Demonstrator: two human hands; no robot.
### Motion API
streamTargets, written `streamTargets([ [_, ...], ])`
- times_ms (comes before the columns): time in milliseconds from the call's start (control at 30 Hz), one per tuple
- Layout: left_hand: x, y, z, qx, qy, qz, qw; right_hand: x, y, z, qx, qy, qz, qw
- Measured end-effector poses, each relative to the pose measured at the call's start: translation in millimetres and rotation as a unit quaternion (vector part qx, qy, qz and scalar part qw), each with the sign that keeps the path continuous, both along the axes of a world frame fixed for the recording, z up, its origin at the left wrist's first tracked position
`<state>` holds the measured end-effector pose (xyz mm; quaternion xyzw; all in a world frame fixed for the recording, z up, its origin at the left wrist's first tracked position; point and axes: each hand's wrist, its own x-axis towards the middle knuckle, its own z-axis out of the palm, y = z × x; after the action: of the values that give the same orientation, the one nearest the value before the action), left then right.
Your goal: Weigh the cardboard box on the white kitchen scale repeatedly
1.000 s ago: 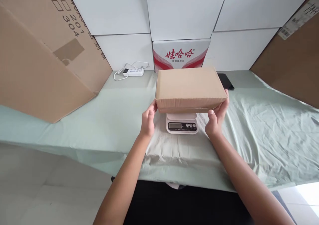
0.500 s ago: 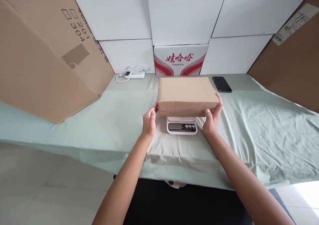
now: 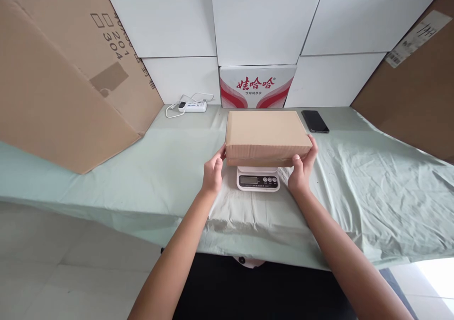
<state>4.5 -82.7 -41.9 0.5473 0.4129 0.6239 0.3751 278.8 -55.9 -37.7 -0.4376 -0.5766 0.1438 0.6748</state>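
The box (image 3: pixel 267 128) is plain tan cardboard, long and low, with a smooth flat top and crisp corners. Its front side looks darker, with faint upright creases and a lengthwise line low down. It sits level over a white scale (image 3: pixel 258 182) near the middle of the table's (image 3: pixel 177 168) front edge, hiding the weighing plate; whether its full weight rests there, I cannot tell. The left hand (image 3: pixel 213 171) grasps its left end, and the right hand (image 3: pixel 301 171) grips its front right corner, thumb on the front side.

What the box contains is hidden. The same goes for the red-and-white carton (image 3: pixel 255 86) at the table's back edge, the large brown carton (image 3: pixel 53 88) marked 201 and 304 toward the left end, and the labelled carton (image 3: pixel 414 93) toward the right end. A phone (image 3: pixel 315 121) lies near the back edge.
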Motion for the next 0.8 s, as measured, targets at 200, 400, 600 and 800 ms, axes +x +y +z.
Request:
streamTargets([
  [200, 0.4, -0.3, 0.7, 0.005, 0.000, -0.005, 1.000, 0.3, -1.5, 3.7, -0.012, -0.004, -0.024, 1.000],
  [400, -1.7, 1.0, -3.7, 0.008, 0.004, 0.010, 1.000, 2.3, -0.7, 1.3, 0.005, -0.026, -0.030, 0.999],
  [600, -2.6, 3.2, -6.6, -0.006, -0.005, 0.028, 1.000, 4.7, 2.6, -4.9, 0.005, -0.001, -0.015, 1.000],
  [800, -0.9, 1.6, -2.1, -0.011, 0.010, 0.019, 1.000, 5.1, 2.8, -3.0, -0.019, 0.013, -0.019, 1.000],
])
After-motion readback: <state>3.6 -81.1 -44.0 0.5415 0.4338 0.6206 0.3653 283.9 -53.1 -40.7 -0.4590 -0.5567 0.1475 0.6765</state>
